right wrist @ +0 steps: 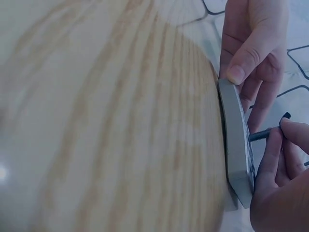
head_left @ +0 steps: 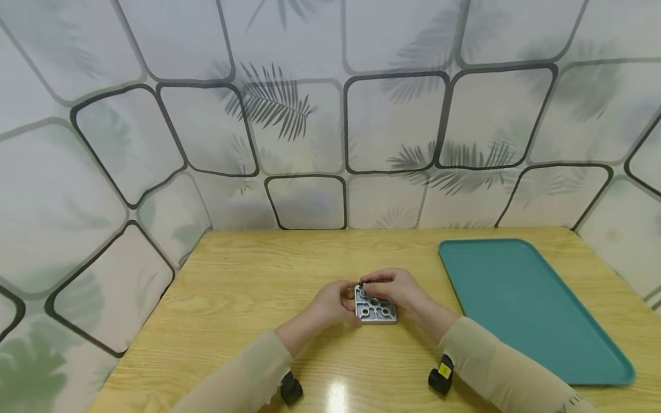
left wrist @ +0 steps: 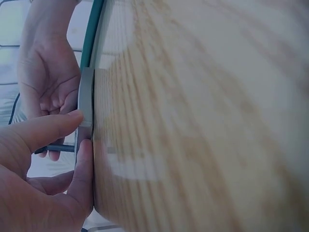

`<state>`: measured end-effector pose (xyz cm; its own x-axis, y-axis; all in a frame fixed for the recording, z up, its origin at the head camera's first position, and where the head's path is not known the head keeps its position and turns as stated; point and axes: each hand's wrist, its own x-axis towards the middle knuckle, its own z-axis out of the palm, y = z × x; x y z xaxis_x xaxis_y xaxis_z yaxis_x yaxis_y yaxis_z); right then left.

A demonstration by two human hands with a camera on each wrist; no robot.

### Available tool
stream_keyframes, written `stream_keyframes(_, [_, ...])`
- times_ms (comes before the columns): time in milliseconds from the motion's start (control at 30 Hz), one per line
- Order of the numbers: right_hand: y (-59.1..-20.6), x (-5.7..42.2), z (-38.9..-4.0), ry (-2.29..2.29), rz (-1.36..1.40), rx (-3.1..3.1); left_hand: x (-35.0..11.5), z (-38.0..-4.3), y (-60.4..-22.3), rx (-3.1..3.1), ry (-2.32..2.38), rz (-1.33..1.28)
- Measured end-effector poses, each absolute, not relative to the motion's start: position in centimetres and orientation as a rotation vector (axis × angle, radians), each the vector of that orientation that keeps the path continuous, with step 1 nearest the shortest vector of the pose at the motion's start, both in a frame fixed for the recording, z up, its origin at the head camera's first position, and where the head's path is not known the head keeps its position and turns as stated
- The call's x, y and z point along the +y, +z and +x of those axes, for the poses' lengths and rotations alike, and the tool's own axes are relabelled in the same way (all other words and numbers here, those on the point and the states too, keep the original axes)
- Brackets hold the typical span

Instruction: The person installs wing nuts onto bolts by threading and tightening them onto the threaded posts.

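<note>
A silvery square metal plate (head_left: 376,316), with several round holes and raised ribs on its upper face, lies at the middle of the wooden table. My left hand (head_left: 330,304) holds its left edge, with fingertips against the side. My right hand (head_left: 403,288) reaches over the plate's far part and pinches a dark threaded bolt (right wrist: 260,135) near its head. The bolt stands upright from the plate's upper face, its lower end right at the surface. Part of the plate is hidden under the right hand.
A teal tray (head_left: 532,321) lies on the right side of the wooden table (head_left: 248,281). Behind the table hangs a patterned curtain (head_left: 304,201) with leaf shapes. Dark wrist devices sit below both sleeves, the right one (head_left: 440,376) with a yellow label.
</note>
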<state>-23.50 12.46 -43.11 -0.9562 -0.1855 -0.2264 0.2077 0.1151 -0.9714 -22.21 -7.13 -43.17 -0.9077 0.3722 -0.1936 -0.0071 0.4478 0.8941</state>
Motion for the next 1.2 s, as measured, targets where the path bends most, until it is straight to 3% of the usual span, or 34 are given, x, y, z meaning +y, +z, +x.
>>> stream_keyframes(733, [-43.2, 13.3, -23.6, -1.793, -0.146, 2.161, -7.2, -22.2, -43.0, 2.324, 1.466, 0.320])
stream_keyframes(967, [-43.3, 13.8, -23.8, -2.064, -0.154, 1.784, -7.0, -22.2, -43.0, 2.323, 1.469, 0.302])
stream_keyframes(1200, [-43.2, 13.5, -23.8, -2.014, -0.160, 1.838, -7.0, -22.1, -42.9, 2.312, 1.473, 0.293])
